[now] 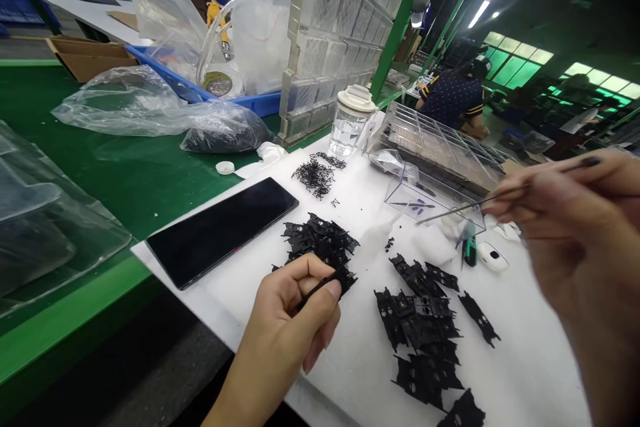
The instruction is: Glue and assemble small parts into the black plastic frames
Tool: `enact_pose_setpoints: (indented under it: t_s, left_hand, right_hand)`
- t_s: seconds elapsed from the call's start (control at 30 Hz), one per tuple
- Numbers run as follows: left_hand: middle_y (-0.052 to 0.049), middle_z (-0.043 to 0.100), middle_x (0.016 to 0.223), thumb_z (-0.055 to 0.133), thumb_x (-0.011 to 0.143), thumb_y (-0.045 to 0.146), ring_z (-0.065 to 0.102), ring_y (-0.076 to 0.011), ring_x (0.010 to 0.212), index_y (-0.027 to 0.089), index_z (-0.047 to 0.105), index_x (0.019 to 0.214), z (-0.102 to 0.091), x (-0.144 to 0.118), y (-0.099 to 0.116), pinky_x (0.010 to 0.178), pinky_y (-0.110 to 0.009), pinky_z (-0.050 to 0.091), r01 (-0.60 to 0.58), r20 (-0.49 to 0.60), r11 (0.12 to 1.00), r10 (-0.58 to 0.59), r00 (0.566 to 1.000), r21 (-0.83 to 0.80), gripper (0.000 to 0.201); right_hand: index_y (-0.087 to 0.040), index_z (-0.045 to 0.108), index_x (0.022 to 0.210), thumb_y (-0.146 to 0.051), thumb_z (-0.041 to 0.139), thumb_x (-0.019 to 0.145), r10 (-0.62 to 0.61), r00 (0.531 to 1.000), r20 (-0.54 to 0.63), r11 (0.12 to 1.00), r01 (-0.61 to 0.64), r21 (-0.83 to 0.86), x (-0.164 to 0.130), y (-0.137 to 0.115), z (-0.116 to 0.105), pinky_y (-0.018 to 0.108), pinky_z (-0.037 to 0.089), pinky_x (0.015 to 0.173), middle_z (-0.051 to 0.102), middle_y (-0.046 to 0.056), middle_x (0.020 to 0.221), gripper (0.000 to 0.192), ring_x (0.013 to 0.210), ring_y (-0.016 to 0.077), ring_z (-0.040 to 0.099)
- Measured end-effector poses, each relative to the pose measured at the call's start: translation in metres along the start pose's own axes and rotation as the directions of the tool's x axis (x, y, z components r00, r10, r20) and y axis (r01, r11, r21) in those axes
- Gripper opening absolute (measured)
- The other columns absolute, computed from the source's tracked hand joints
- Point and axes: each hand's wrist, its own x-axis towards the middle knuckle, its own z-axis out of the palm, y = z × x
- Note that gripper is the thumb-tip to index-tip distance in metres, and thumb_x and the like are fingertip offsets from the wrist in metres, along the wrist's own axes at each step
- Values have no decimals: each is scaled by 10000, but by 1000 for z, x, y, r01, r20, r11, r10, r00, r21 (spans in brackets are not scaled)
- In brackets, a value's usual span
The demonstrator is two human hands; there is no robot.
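1. Black plastic part [320,285]: a thin flat piece, being pinched between the thumb and fingers of the left hand [290,327], low over the white foam sheet [360,360] and just beside the nearer heap.
2. The green worktop [125,180] is carrying the white foam sheet, which is lying across its near edge.
3. A clear compartment tray [345,7] is standing upright at the back, leaning by a green post.
4. A dark tablet [220,230] is lying flat on the foam sheet's left part.
5. Two heaps of black plastic parts are lying on the foam: one [320,240] just beyond the left hand, another [420,327] to its right.
6. The right hand [575,240] is hovering above the foam's right side, fingers pressed together around thin metal tweezers [465,205], tips pointing left over a clear plastic box [430,197].
7. A clear jar [350,120] with a white lid is standing behind.
8. A pile of small black wire clips [315,177] is sitting near the jar.
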Motion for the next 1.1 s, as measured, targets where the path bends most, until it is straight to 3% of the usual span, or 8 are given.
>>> enact_pose_setpoints:
  t_s: [0.03, 0.17, 0.43, 0.67, 0.97, 1.1]
  left_hand:
    - [99, 435, 438, 654, 883, 377, 228, -22, 374, 201, 548, 803, 0, 0, 0, 357, -109, 179, -1, 2, 1000, 1, 1000, -2, 221]
    - [108, 398, 432, 676, 875, 384, 221, -29, 374, 199, 550, 812, -1, 0, -1, 358, -122, 171, -7, 6, 1000, 7, 1000, -28, 233]
    - [117, 343, 436, 690, 865, 387, 218, -43, 378, 202, 551, 788, -2, 1, -3, 351, -134, 158, -12, 27, 999, 13, 1000, -50, 244]
    - [111, 384, 421, 657, 897, 358, 239, -33, 359, 196, 555, 790, -3, 1, -4, 359, -128, 170, -31, 36, 999, 33, 999, -34, 219]
    - [109, 377, 423, 670, 888, 380, 217, -38, 366, 200, 557, 784, -2, 1, -2, 350, -134, 158, -16, 24, 1000, 17, 1000, -25, 237]
    - [105, 390, 420, 649, 891, 369, 225, -33, 369, 197, 558, 777, -1, 0, -1, 349, -120, 173, -13, 16, 1000, 13, 1000, -12, 226]
  right_hand:
    - [-259, 696, 893, -219, 690, 977, 77, 995, 62, 995, -81, 53, -5, -7, 15, 320, 628, 741, 716, 18, 926, 93, 826, 194, 708]
    - [-244, 722, 898, -203, 706, 977, 136, 942, 306, 964, -197, 176, -20, -14, 48, 237, 633, 715, 738, -3, 864, 91, 771, 138, 717]
    - [-222, 729, 906, -169, 675, 989, 135, 909, 394, 975, -194, 112, -22, -9, 50, 188, 626, 710, 746, 11, 873, 113, 751, 114, 716]
    - [-246, 713, 907, -184, 688, 988, 152, 935, 321, 959, -218, 179, -23, -7, 55, 205, 631, 720, 742, -9, 874, 105, 775, 119, 723]
    - [-249, 719, 890, -190, 705, 970, 122, 937, 328, 980, -165, 108, -28, -11, 58, 232, 629, 734, 738, 1, 878, 100, 788, 135, 711]
    - [-236, 708, 868, -161, 714, 940, 49, 991, 121, 984, -69, 166, -22, -9, 54, 283, 627, 680, 737, 10, 867, 104, 755, 158, 704]
